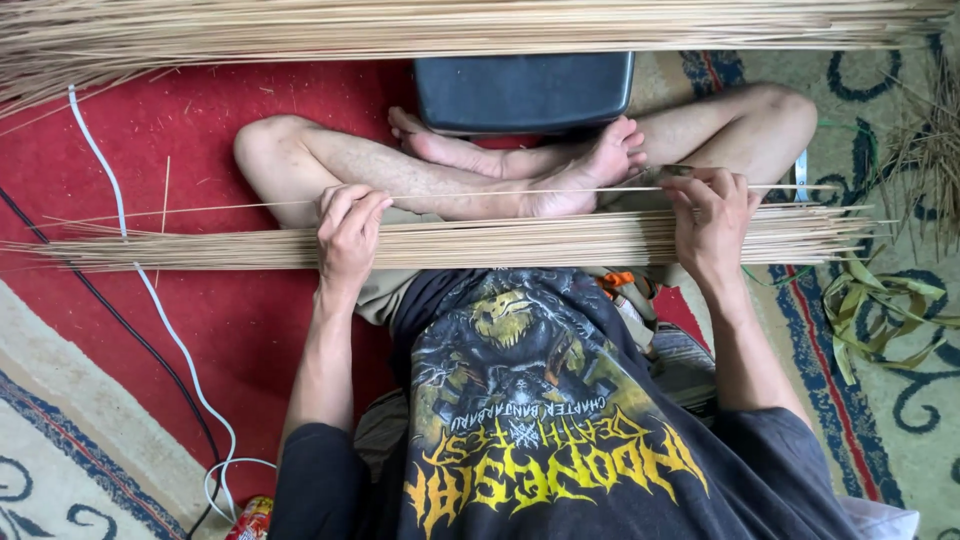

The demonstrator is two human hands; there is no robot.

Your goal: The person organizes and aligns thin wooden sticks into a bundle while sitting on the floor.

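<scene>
I sit cross-legged on a carpet with a long bundle of thin pale sticks [540, 240] lying across my lap. One single thin stick [480, 193] stretches level just above the bundle, over my shins. My left hand [348, 232] pinches this stick near its left part, fingers curled over it and resting on the bundle. My right hand [712, 222] grips the same stick further right, together with a small knife-like blade [672, 172] held against it.
A larger heap of sticks [450, 28] lies across the top. A dark box [524, 92] sits beyond my feet. White [150, 290] and black cables [110, 310] run over the red carpet at left. Green leaf strips [880, 310] and dry fibres [930, 150] lie at right.
</scene>
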